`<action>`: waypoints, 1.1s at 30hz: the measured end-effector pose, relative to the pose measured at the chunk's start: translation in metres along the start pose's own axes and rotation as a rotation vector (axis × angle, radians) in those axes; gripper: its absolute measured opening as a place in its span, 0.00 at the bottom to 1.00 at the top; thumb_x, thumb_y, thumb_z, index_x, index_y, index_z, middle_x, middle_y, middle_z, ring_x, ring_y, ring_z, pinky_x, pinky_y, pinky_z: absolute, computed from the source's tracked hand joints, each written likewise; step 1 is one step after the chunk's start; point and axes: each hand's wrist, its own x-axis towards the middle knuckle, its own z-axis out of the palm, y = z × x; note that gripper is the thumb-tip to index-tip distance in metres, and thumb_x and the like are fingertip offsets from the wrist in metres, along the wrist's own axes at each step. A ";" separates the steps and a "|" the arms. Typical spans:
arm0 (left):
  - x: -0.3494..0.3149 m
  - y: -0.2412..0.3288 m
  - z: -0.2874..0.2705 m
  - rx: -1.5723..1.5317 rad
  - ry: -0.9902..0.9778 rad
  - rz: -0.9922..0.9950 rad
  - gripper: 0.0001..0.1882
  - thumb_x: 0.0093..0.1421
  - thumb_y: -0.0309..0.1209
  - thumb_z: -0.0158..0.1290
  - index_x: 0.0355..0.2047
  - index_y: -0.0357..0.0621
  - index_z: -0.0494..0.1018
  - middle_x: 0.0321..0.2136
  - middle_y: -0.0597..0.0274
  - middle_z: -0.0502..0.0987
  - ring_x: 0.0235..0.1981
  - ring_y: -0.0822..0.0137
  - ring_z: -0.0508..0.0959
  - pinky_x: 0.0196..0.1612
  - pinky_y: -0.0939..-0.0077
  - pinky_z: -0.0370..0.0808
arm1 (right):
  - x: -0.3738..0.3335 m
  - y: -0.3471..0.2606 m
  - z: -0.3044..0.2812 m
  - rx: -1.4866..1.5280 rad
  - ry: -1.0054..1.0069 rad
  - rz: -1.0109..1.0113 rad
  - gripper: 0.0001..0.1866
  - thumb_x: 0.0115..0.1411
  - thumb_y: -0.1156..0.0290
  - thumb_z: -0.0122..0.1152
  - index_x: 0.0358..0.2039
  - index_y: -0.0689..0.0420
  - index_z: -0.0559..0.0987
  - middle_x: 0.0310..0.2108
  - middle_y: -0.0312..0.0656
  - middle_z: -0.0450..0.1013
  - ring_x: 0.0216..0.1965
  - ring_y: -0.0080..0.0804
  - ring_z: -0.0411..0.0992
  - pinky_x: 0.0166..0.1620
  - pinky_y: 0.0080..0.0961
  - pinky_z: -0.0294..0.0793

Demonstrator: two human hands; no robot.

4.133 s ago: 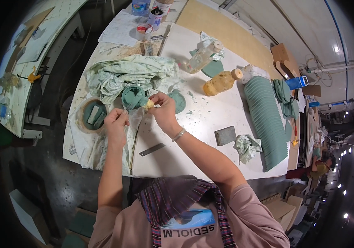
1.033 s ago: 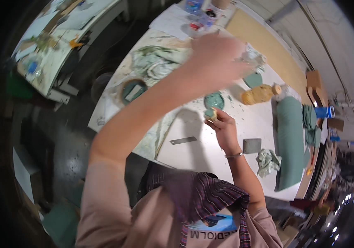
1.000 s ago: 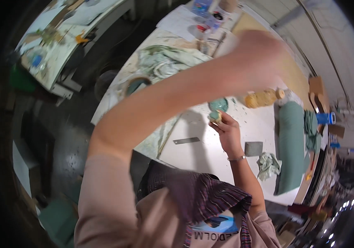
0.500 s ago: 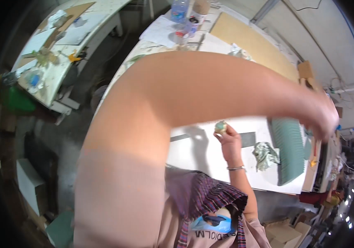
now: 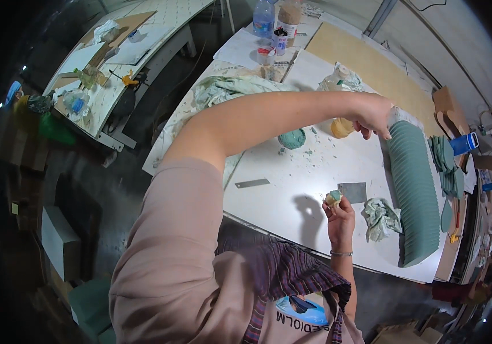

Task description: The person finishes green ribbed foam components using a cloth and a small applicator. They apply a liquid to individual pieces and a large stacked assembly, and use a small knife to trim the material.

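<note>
The stack lies right of both hands, its long axis running near-to-far. The left hand is nearer, by its far end, fingers curled, grip unclear; the right hand pinches a lump.

White work surface | ridged green stack | crumpled cloth | grey block | metal strip

— How does the small lump look?
— Pale yellow, green on top, pinched up right of the frame's middle and slightly below.
— And the green stack?
— Ridged, thin layers packed together, lying lengthwise down the frame's right side.
</note>
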 end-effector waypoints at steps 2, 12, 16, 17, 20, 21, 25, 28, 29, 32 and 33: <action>0.011 -0.004 0.009 -0.041 -0.001 -0.015 0.17 0.58 0.39 0.60 0.23 0.34 0.76 0.20 0.56 0.79 0.19 0.70 0.77 0.23 0.75 0.73 | -0.002 -0.009 -0.013 -0.003 0.011 0.000 0.19 0.59 0.82 0.53 0.53 0.67 0.73 0.47 0.48 0.75 0.45 0.39 0.76 0.49 0.36 0.79; 0.065 -0.005 0.086 -0.335 0.049 -0.028 0.15 0.62 0.39 0.57 0.30 0.38 0.77 0.26 0.58 0.81 0.20 0.74 0.75 0.24 0.78 0.74 | -0.031 -0.088 -0.085 -0.067 -0.046 -0.007 0.19 0.59 0.75 0.59 0.51 0.63 0.73 0.46 0.46 0.75 0.45 0.37 0.76 0.50 0.31 0.79; 0.043 -0.006 0.151 -0.439 0.284 -0.008 0.10 0.62 0.35 0.55 0.32 0.41 0.77 0.27 0.64 0.81 0.25 0.76 0.76 0.27 0.81 0.74 | -0.030 -0.105 -0.097 -0.015 -0.020 0.008 0.23 0.54 0.79 0.61 0.53 0.61 0.74 0.45 0.40 0.75 0.45 0.30 0.74 0.54 0.31 0.74; 0.028 -0.007 0.172 -0.481 0.379 0.019 0.08 0.62 0.32 0.54 0.31 0.40 0.77 0.26 0.64 0.80 0.25 0.77 0.75 0.27 0.82 0.72 | -0.035 -0.112 -0.089 0.058 -0.065 0.028 0.22 0.53 0.80 0.61 0.51 0.62 0.75 0.44 0.40 0.75 0.45 0.30 0.74 0.54 0.29 0.73; 0.006 0.001 0.234 -0.723 0.402 -0.147 0.09 0.65 0.32 0.52 0.32 0.39 0.75 0.25 0.65 0.78 0.22 0.78 0.72 0.28 0.83 0.70 | -0.041 -0.109 -0.102 0.200 -0.126 -0.057 0.23 0.52 0.83 0.61 0.51 0.64 0.75 0.47 0.43 0.75 0.48 0.31 0.74 0.56 0.27 0.70; 0.005 0.000 0.252 -0.843 0.362 -0.197 0.08 0.66 0.31 0.52 0.35 0.40 0.75 0.27 0.63 0.79 0.23 0.78 0.72 0.27 0.84 0.71 | -0.045 -0.114 -0.104 0.229 -0.129 -0.050 0.25 0.51 0.82 0.61 0.52 0.62 0.74 0.48 0.42 0.74 0.49 0.32 0.73 0.57 0.29 0.69; 0.005 0.014 0.291 -1.143 0.137 -0.214 0.13 0.67 0.33 0.51 0.45 0.37 0.73 0.39 0.60 0.79 0.33 0.75 0.77 0.37 0.80 0.76 | -0.062 -0.119 -0.106 0.335 -0.074 -0.048 0.23 0.53 0.84 0.57 0.51 0.61 0.75 0.46 0.41 0.74 0.47 0.30 0.74 0.54 0.28 0.71; 0.003 0.022 0.306 -1.320 0.094 -0.141 0.17 0.68 0.32 0.48 0.53 0.35 0.69 0.43 0.57 0.77 0.38 0.70 0.78 0.41 0.75 0.77 | -0.070 -0.109 -0.106 0.374 -0.100 -0.031 0.22 0.53 0.84 0.55 0.51 0.61 0.76 0.46 0.39 0.74 0.47 0.28 0.73 0.50 0.26 0.74; 0.002 0.020 0.309 -1.310 0.121 -0.155 0.18 0.68 0.32 0.48 0.55 0.35 0.68 0.44 0.56 0.77 0.39 0.69 0.79 0.42 0.73 0.77 | -0.072 -0.107 -0.106 0.375 -0.081 -0.046 0.22 0.54 0.84 0.55 0.51 0.61 0.76 0.46 0.39 0.74 0.47 0.28 0.73 0.49 0.25 0.74; 0.000 0.012 0.315 -1.320 0.100 -0.161 0.20 0.68 0.34 0.48 0.55 0.35 0.67 0.45 0.56 0.77 0.40 0.68 0.78 0.43 0.73 0.77 | -0.079 -0.108 -0.106 0.336 -0.063 -0.059 0.21 0.54 0.84 0.56 0.50 0.61 0.76 0.46 0.39 0.74 0.46 0.27 0.72 0.49 0.25 0.74; 0.000 0.012 0.313 -1.378 0.108 -0.161 0.20 0.68 0.35 0.49 0.55 0.35 0.67 0.45 0.57 0.77 0.41 0.69 0.78 0.42 0.73 0.78 | -0.079 -0.106 -0.106 0.288 -0.046 -0.080 0.22 0.53 0.83 0.57 0.51 0.62 0.76 0.46 0.38 0.74 0.47 0.26 0.71 0.49 0.24 0.74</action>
